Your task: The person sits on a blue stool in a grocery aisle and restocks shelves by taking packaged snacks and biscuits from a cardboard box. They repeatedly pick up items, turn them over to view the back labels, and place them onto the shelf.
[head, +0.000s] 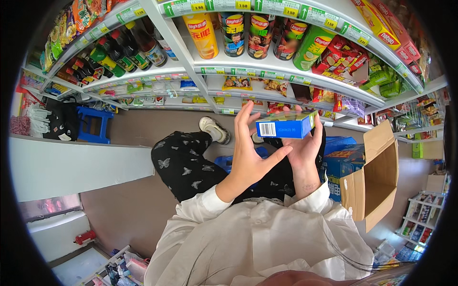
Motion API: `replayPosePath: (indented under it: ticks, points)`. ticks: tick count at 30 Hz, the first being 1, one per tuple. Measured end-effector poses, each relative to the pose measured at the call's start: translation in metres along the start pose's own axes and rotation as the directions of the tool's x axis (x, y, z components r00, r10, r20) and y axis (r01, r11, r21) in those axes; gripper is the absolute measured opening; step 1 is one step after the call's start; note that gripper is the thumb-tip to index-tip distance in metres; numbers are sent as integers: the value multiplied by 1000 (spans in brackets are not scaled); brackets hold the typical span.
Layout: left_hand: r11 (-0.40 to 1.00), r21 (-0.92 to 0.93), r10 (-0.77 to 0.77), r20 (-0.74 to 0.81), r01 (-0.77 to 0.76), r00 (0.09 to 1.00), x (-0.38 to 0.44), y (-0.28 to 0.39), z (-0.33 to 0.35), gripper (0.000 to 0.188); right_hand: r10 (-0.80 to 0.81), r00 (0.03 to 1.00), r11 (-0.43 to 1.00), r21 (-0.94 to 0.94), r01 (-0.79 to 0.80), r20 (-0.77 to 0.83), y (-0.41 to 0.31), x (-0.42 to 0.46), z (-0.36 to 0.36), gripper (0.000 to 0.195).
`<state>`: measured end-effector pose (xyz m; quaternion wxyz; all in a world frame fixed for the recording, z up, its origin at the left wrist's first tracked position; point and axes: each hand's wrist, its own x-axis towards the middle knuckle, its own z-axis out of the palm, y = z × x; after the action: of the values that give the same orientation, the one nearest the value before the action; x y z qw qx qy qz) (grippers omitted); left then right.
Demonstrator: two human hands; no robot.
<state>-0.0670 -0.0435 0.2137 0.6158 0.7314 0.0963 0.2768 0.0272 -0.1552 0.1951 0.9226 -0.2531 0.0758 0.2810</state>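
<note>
A small blue and green carton [288, 129] with a printed barcode on its near side rests in my right hand [303, 150]. My right fingers come up around its right end and behind it. My left hand [248, 152] is raised just left of the carton, its fingers apart and its thumb pointing to the right below the box. Nothing shows in the left palm. My legs in black trousers [182, 164] with a butterfly print lie below, and a blue stool [224, 162] shows partly between them.
An open cardboard box [381, 178] stands to my right beside a blue printed carton [343, 159]. Ahead are store shelves [250, 64] with Lay's chip canisters [233, 35], snack packets and bottled sauces [123, 52]. At the left are a blue plastic stool [94, 125] and a white counter [82, 169].
</note>
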Motion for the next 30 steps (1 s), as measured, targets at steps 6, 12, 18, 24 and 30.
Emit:
replayPosePath:
  ticks: [6, 12, 18, 24, 30]
  points:
    - [996, 88, 35, -11, -33, 999, -6, 2, -5, 103, 142, 990, 990, 28, -142, -25, 9, 1, 0, 53]
    - [993, 115, 42, -74, -33, 996, -19, 6, -19, 104, 160, 986, 987, 16, -160, 39, 18, 0, 6, 57]
    - [990, 135, 45, -70, -36, 997, -24, 8, -31, 105, -7, 999, 997, -70, 9, 38, 18, -2, 15, 61]
    - [994, 45, 99, -34, -98, 994, -18, 9, -21, 104, -211, 961, 959, -152, 238, 177, 9, -8, 13, 59]
    - [992, 40, 115, 58, -117, 992, -19, 6, -14, 109, -381, 881, 864, -230, 447, 281, 7, -6, 0, 62]
